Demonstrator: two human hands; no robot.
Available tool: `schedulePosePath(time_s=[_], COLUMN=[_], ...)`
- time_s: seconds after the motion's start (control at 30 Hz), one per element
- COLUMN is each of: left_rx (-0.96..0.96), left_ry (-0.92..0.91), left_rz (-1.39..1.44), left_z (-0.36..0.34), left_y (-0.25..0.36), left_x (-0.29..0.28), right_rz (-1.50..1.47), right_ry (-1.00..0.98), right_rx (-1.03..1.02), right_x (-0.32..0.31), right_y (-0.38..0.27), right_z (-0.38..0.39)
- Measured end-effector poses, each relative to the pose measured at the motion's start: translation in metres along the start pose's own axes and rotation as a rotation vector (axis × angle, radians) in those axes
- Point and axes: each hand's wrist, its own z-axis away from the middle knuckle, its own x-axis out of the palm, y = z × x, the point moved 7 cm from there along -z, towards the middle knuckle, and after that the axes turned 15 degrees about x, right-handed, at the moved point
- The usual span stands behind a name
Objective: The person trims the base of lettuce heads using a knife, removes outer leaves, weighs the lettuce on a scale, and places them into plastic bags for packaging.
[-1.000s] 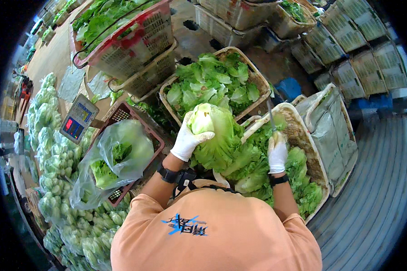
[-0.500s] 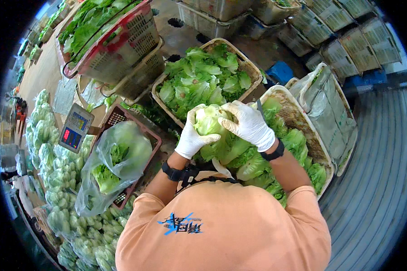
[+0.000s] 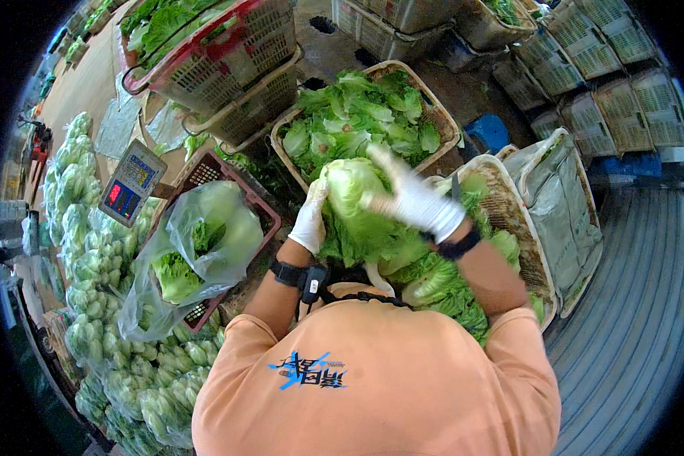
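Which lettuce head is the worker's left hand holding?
The pale-green head between the gloved left hand and the blurred right hand; other heads lie in a basket to its right or a clear bag left.

Ridged grey sheeting lies at right; pale crates stand stacked far right; a red-stained basket stands far left.

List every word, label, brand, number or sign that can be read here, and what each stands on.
Pale orange fabric shirt: stylised black-and-blue lettering; wording not copied here.
Grey rectangular electronic scale display: lit red digits and smaller panel markings, too small and blurred to read.
Grey-green plastic sheeting at right: faint marks, too blurred to tell whether they are print.
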Motion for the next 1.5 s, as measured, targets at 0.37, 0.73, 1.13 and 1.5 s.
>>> schedulePosePath(time_s=[0.37,0.73,1.13,1.5], left_rx=[0.618,0.101,0.247,0.023], left_ry=[-0.37,-0.809,-1.057,-0.69], left_rz=[-0.81,-0.223,-0.879,-0.325], left_z=[-0.064,-0.008,-0.045,0.042], left_y=[0.117,0.047,0.083,0.034], left_x=[0.079,0.138,0.135,0.111], right_rz=[-1.486,-1.476,-1.643,-1.749], right_ry=[-0.127,-0.223,-0.477,-0.174], right_rx=[0.03,0.049,0.008,-0.224], right_x=[0.022,0.003,0.039,0.01], right_y=[0.086,0.039,0.021,0.048], right_z=[0.063,0.076,0.099,0.101])
